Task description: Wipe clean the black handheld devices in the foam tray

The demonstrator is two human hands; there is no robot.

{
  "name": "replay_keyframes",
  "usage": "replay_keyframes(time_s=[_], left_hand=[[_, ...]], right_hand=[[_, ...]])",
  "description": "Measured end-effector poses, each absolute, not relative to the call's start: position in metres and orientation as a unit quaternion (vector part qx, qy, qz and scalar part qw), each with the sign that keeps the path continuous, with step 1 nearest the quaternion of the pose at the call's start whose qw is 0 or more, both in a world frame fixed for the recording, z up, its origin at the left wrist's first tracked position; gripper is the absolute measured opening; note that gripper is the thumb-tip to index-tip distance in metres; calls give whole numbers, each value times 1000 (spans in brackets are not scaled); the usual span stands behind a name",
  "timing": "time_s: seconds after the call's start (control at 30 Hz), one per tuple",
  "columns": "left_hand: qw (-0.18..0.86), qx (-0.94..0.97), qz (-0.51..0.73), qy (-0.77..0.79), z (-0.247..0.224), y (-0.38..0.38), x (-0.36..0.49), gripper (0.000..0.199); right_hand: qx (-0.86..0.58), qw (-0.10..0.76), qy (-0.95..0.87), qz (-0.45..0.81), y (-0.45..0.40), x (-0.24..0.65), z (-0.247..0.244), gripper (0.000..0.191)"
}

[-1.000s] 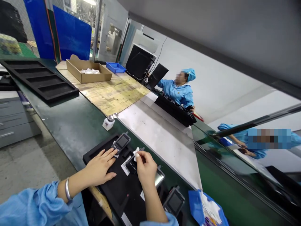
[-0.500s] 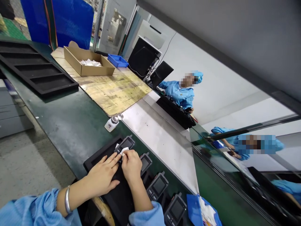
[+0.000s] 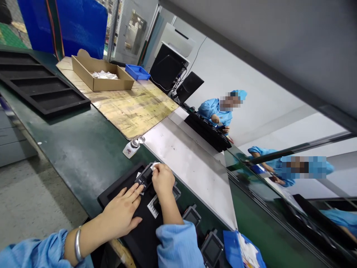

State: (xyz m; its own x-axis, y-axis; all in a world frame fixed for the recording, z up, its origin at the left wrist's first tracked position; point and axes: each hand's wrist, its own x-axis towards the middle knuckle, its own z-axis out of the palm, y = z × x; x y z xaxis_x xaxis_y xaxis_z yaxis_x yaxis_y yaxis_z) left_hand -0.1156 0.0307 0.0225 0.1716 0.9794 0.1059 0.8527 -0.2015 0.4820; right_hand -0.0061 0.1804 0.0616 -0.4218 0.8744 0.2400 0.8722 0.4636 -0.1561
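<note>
A dark handheld device with a small screen [image 3: 145,176] lies in the far slot of a black foam tray [image 3: 107,193]. My left hand [image 3: 122,208] rests flat with fingers stretched out, its fingertips at the near end of that device. Pinched in my right hand [image 3: 163,180] is a white wipe [image 3: 155,165], pressed on the far upper corner of the device. Several similar devices, such as one by the right sleeve [image 3: 192,215] and one lower down [image 3: 212,248], sit in the same row. A white label [image 3: 152,207] shows between my hands.
A white pump bottle [image 3: 131,149] with its lid up stands beyond the tray. Farther off are a cardboard box [image 3: 111,83] of white wipes, a blue bin [image 3: 138,72] and another black tray [image 3: 41,83]. A blue packet [image 3: 232,247] lies at right. Co-workers [image 3: 214,111] sit across.
My right hand has slid the wipe away from me, from the device's near part to its far corner. The label is uncovered. My left hand has barely moved.
</note>
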Motion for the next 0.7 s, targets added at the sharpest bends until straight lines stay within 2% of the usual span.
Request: replay_keyframes(time_s=[0.27, 0.4, 0.5, 0.7], left_hand=[[183, 756, 168, 606, 32, 33, -117, 65], [182, 750, 176, 610, 31, 32, -115, 56], [184, 749, 178, 611, 30, 33, -115, 58], [182, 751, 141, 619, 35, 34, -117, 55]], right_hand=[[-454, 113, -883, 45, 149, 0, 58, 17], [-480, 95, -870, 54, 144, 8, 57, 15], [-475, 85, -875, 39, 157, -10, 61, 14], [-531, 112, -840, 21, 188, -11, 74, 15]])
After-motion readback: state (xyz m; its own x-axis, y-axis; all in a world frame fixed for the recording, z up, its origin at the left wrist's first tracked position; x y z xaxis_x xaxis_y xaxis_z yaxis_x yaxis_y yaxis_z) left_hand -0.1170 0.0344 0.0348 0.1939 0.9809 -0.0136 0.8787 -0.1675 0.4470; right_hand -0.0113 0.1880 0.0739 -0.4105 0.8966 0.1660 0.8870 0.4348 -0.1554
